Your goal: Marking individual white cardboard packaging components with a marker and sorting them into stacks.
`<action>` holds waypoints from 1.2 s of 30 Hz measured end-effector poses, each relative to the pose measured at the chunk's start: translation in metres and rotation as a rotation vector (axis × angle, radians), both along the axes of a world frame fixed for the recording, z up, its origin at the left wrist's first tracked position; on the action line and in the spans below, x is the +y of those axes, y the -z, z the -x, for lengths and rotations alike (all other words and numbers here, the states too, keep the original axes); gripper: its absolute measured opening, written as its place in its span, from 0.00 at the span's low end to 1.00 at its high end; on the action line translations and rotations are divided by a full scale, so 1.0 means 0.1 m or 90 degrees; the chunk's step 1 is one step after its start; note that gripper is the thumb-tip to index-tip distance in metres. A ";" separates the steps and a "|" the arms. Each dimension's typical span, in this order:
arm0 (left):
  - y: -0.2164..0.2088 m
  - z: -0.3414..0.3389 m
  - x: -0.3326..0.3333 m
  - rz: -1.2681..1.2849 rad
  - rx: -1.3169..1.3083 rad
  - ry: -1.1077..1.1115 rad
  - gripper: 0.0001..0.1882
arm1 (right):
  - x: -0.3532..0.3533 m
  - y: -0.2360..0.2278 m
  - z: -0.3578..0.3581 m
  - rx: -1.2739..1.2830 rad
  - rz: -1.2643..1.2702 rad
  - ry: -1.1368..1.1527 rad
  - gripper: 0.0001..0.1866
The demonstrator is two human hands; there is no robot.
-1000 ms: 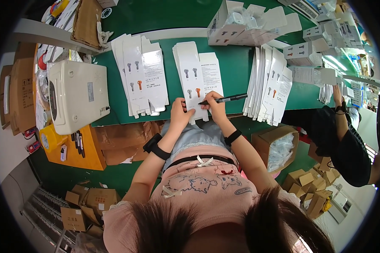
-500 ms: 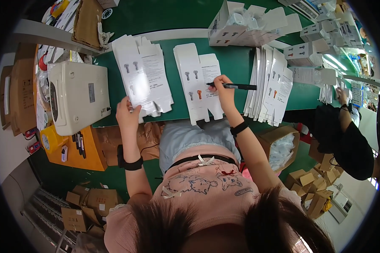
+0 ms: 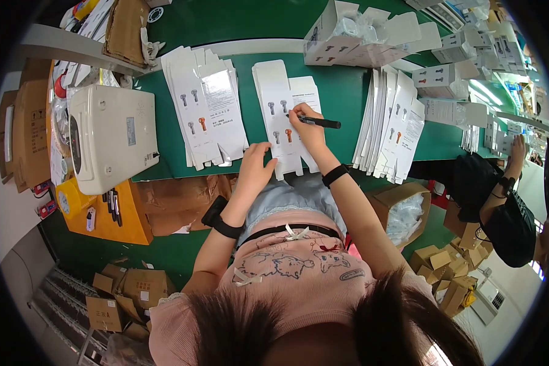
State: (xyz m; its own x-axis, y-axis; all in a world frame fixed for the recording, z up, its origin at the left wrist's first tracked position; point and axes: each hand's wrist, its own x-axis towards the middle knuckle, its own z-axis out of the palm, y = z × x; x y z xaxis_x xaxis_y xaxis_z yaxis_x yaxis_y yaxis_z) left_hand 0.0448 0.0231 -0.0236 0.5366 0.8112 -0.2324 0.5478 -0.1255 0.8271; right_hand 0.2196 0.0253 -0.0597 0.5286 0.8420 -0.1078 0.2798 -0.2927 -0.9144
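My right hand [image 3: 308,127] is closed round a black marker pen [image 3: 326,122], its tip over the middle stack of flat printed cartons [image 3: 271,88]. At the near edge of that stack rests my left hand [image 3: 257,166], fingers apart, thumb and fingertips by the carton's lower left side. The cartons are white with small pictures of handheld devices, one of them orange. Another flat carton stack [image 3: 189,76] lies to the left. On the right is a fanned-out row of flat cartons [image 3: 402,125].
A cream-coloured machine [image 3: 113,137] stands at the table's left end. Behind the cartons is an opened white box [image 3: 348,46] holding plastic-wrapped items. Several markers [image 3: 113,207] lie on an orange surface. A cardboard box with clear bags [image 3: 405,213] sits below. A co-worker [image 3: 488,195] is at the right.
My left hand has moved right, from the left stack to the middle one. My right hand, with the marker, has shifted slightly left over the carton.
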 end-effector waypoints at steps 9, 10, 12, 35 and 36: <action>0.26 -0.05 -0.11 0.094 0.000 -0.048 0.18 | -0.48 -0.10 0.20 0.199 -0.024 0.003 0.05; 0.27 -0.05 -0.11 0.096 -0.014 -0.061 0.18 | -0.53 -0.10 0.22 0.199 -0.024 0.004 0.05; 0.30 -0.05 -0.11 0.100 -0.042 -0.087 0.18 | -0.61 -0.08 0.25 0.157 0.023 -0.058 0.04; 0.27 -0.20 -0.04 0.356 -0.155 -0.217 0.10 | -0.64 -0.20 0.02 0.521 -0.032 0.030 0.06; 0.21 -0.19 0.00 0.390 -0.170 -0.183 0.09 | -0.62 -0.23 -0.02 0.549 -0.081 0.043 0.06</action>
State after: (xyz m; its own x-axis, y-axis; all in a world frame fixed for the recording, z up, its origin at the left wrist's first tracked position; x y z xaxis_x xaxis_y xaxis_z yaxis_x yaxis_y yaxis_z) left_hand 0.0637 0.0227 -0.0449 0.4235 0.6956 -0.5804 0.2583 0.5213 0.8133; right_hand 0.2212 -0.0371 -0.0366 0.3548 0.8447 -0.4008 -0.5395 -0.1652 -0.8256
